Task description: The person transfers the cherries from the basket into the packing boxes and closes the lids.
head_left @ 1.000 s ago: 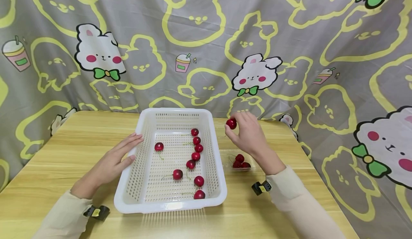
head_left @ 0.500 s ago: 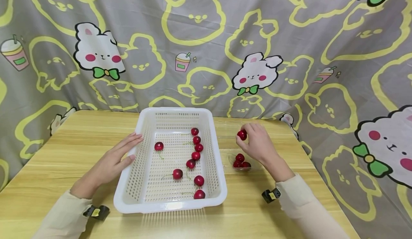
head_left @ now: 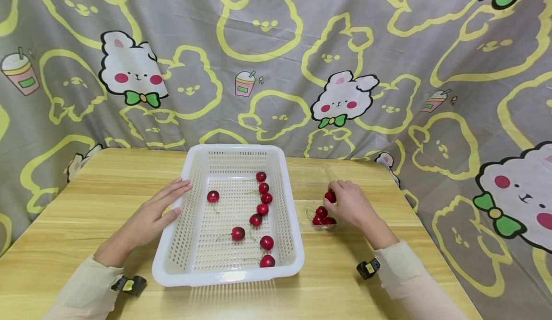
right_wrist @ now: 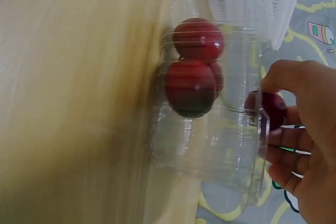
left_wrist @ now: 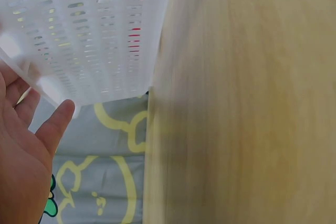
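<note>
My left hand (head_left: 151, 217) rests on the left rim of a white perforated plastic basket (head_left: 233, 276), its fingers mostly straight over the edge. Inside the basket several red cherries (head_left: 262, 209) lie on the floor, mostly along the right side, some with green stems. My right hand (head_left: 351, 202) pinches a dark red cherry (right_wrist: 274, 110) between thumb and fingers, at the rim of a clear plastic box (right_wrist: 210, 150). At the near end of that box sits a small cluster of cherries (right_wrist: 190, 87).
The box stands just right of the basket on a light wooden table (head_left: 129, 171), its clear lid (head_left: 308, 174) seemingly lying behind it. A grey patterned curtain (head_left: 276, 71) hangs along the table's back and right side.
Holding the cherry, my right hand has come back toward me, down and to the right, from beside the basket's far right corner to the box. The left hand and basket have stayed put.
</note>
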`<state>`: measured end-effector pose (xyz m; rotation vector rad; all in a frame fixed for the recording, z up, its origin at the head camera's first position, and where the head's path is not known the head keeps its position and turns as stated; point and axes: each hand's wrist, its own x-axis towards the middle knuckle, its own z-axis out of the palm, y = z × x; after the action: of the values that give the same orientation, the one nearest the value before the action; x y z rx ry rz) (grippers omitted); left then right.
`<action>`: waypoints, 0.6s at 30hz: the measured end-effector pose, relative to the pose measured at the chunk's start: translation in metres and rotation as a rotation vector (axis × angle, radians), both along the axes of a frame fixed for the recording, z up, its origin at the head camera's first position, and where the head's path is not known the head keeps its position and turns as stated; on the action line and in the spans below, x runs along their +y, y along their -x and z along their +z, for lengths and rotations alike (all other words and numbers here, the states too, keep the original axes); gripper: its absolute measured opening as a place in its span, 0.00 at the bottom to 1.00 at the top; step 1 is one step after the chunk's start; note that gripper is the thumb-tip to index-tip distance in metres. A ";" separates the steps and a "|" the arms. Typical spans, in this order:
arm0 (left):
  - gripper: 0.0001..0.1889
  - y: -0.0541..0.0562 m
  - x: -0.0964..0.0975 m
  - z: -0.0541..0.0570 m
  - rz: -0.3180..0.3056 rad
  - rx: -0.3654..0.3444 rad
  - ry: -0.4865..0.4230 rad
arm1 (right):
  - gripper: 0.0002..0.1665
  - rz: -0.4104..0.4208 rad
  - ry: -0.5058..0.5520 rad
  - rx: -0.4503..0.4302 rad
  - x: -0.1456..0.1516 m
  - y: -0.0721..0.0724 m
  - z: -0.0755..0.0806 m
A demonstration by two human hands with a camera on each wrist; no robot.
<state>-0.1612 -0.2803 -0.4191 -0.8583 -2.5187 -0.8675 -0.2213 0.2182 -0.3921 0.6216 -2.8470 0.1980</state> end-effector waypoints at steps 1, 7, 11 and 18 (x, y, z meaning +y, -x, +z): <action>0.28 0.000 0.000 0.000 0.000 -0.001 0.000 | 0.17 -0.006 -0.014 -0.008 0.001 0.000 -0.002; 0.28 -0.001 0.000 0.000 0.002 -0.004 -0.002 | 0.17 -0.036 -0.068 -0.040 0.002 -0.001 -0.007; 0.28 -0.001 0.000 0.001 -0.004 -0.004 -0.008 | 0.16 -0.037 -0.083 -0.045 0.003 -0.002 -0.007; 0.28 0.000 0.000 0.000 -0.001 -0.011 -0.009 | 0.14 -0.015 -0.127 -0.072 0.003 -0.005 -0.006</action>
<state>-0.1607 -0.2802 -0.4187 -0.8543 -2.5221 -0.8855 -0.2160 0.2209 -0.3985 0.6300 -2.9508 0.0379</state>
